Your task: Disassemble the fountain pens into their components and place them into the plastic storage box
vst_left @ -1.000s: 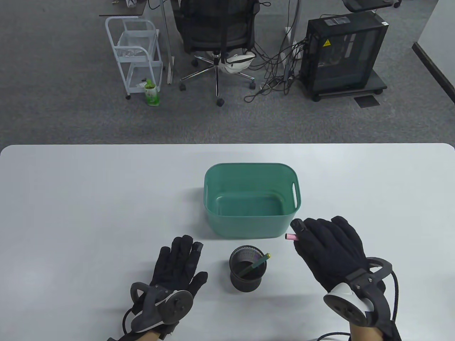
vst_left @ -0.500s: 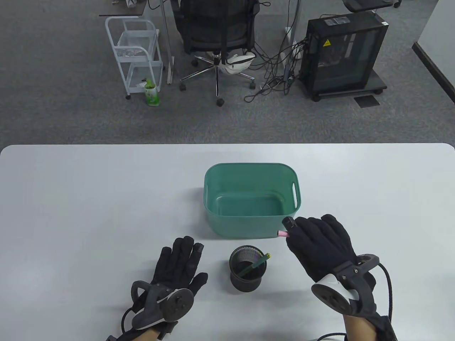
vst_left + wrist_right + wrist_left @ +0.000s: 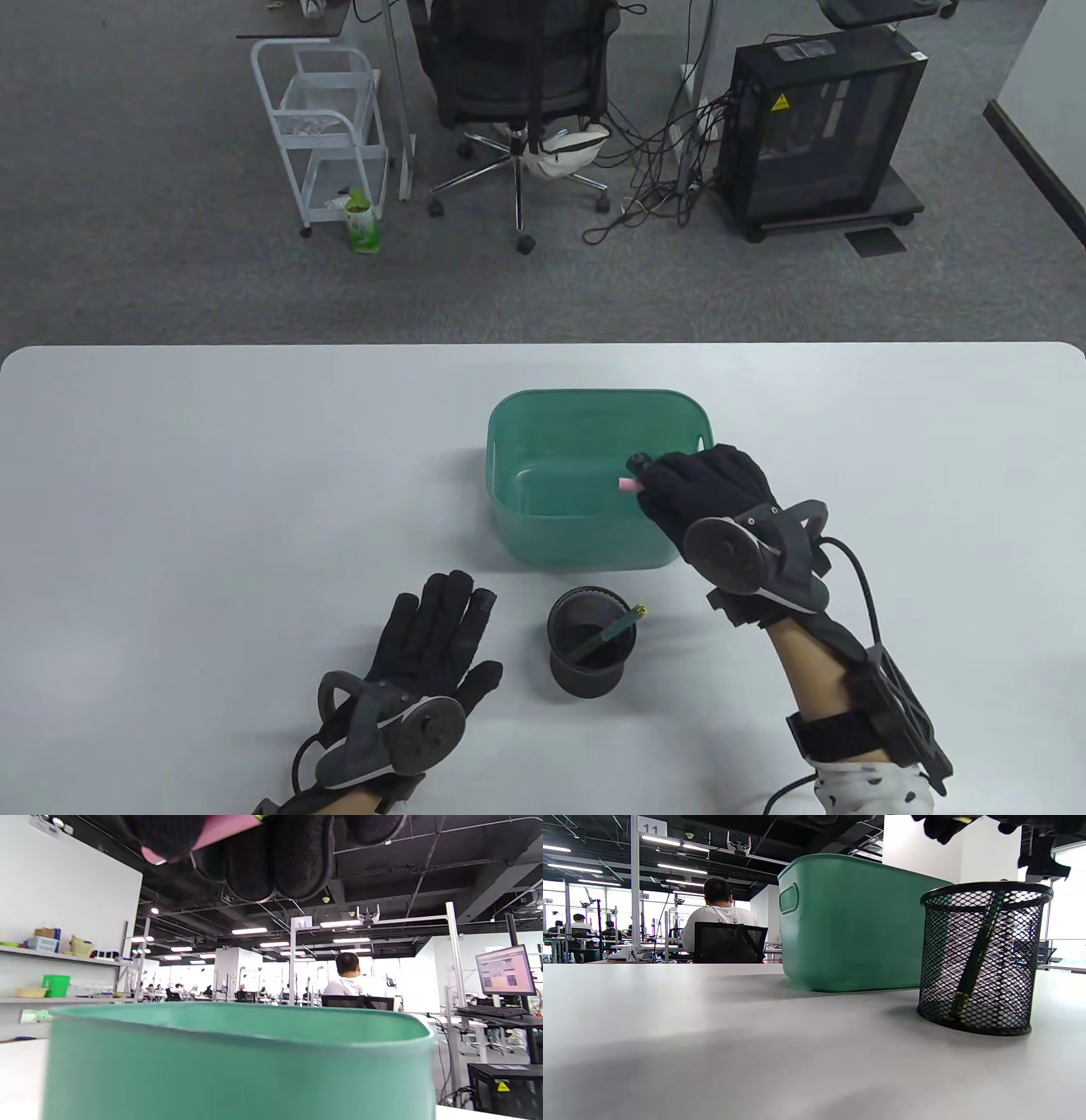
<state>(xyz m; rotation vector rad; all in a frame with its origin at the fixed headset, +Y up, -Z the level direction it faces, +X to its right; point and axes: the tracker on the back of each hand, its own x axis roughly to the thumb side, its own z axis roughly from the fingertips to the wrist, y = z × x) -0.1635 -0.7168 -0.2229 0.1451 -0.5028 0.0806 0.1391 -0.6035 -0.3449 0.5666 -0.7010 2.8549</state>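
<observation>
My right hand (image 3: 679,488) hovers over the right side of the green plastic box (image 3: 509,424), fingers curled round a pink pen part (image 3: 626,485) whose end pokes out to the left. In the right wrist view the pink part (image 3: 212,832) sits under my curled fingers (image 3: 297,857), above the box rim (image 3: 237,1022). My left hand (image 3: 437,620) lies flat on the table, fingers straight, holding nothing. A black mesh pen cup (image 3: 591,641) in front of the box holds a green pen (image 3: 612,632), also seen through the mesh (image 3: 973,959).
The white table (image 3: 170,475) stretches wide on both sides. Beyond its far edge stand an office chair (image 3: 517,85), a white cart (image 3: 318,127) and a black computer case (image 3: 819,127). A person (image 3: 719,914) sits at a far desk.
My right hand moved forward and left with the pink part, from beside the box's front right corner to above its inside. The left hand shifted slightly.
</observation>
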